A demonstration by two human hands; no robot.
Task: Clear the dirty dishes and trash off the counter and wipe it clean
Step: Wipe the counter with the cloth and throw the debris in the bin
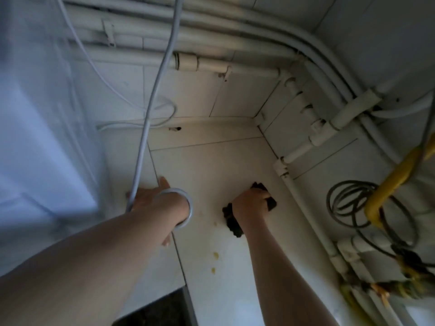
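Observation:
A white tiled counter [211, 161] fills the middle of the view. My right hand [249, 203] is shut on a dark cloth [231, 222], pressing it flat onto the counter near the right wall. My left hand [150, 198] lies flat on the counter with its fingers spread, a silver bangle [186, 208] around the wrist. A few small yellow stains [215, 255] mark the counter just in front of the cloth.
A grey cable [150, 114] hangs down across my left hand. White pipes [306, 142] run along the back and right walls. A yellow pipe [395, 180] and coiled dark cable [353, 203] sit at right. A large white appliance [47, 137] stands at left.

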